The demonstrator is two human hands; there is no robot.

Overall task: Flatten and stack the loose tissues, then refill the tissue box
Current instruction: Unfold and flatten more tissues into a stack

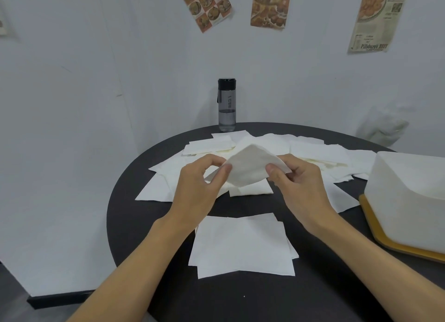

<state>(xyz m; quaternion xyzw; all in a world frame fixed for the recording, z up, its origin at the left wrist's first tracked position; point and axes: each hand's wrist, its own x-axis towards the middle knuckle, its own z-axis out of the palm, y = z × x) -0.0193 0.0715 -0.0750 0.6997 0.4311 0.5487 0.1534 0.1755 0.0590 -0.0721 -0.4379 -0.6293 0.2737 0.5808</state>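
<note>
Left hand [196,189] and right hand [299,184] pinch one tissue [250,167] — pull corners taut, then lay squarely on stack [240,244].

Left arm [134,261] in from seven o'clock, right arm [375,256] from five, both bare to the frame edge. Left hand [197,187] and right hand [303,187] bare too, thumbnails short.
</note>
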